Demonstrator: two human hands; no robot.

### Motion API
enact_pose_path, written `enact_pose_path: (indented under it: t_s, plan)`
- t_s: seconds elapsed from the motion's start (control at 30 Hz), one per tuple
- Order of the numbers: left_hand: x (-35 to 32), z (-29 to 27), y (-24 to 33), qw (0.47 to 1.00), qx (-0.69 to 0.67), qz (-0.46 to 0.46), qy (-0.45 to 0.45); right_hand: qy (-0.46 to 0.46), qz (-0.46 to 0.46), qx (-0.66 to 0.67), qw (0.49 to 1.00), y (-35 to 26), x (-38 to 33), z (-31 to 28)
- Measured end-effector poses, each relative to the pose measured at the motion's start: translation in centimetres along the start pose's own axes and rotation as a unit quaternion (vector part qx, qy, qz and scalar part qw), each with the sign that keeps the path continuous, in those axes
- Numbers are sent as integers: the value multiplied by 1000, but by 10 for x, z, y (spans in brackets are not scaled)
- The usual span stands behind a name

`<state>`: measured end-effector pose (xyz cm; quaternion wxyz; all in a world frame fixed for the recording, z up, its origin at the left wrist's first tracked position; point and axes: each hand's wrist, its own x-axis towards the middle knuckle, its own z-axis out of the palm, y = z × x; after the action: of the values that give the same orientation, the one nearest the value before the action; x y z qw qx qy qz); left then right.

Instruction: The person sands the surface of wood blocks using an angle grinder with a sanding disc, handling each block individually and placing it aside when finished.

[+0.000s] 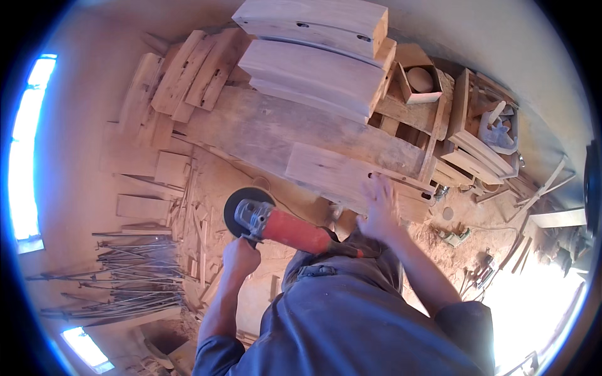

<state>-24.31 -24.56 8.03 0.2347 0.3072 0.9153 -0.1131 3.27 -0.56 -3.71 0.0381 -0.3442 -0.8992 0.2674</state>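
My left hand (241, 255) grips the side handle of a red angle grinder (282, 227). Its round disc and grey guard point left, held in the air above the sawdust floor. My right hand (378, 207) is blurred, fingers spread, and reaches toward a thick wooden block (332, 170) lying on a long wide plank (263, 128). That hand holds nothing. The grinder's rear end sits against my grey clothing, just left of my right forearm.
Curved thick timber pieces (313, 72) are stacked beyond the plank. Loose boards and offcuts (182, 81) lie at left, thin metal rods (135, 276) on the floor lower left. A small wooden box (419, 81) and crates with tools (489, 131) stand at right.
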Motion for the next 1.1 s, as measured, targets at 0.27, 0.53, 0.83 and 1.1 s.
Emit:
enact_pose_path:
  t_s: [0.27, 0.53, 0.83, 1.1]
  plan:
    - [75, -49, 59, 980, 15, 196, -21, -276, 186, 422, 844, -56, -35, 26]
    - [135, -12, 122, 918, -33, 384, -93, -107, 437, 272, 851, -89, -78, -23]
    - [134, 1, 86, 941, -97, 321, -49, -115, 461, 294, 829, -113, -68, 10]
    - [69, 33, 53, 860, -250, 308, 320, -93, 401, 287, 865, -78, -51, -10]
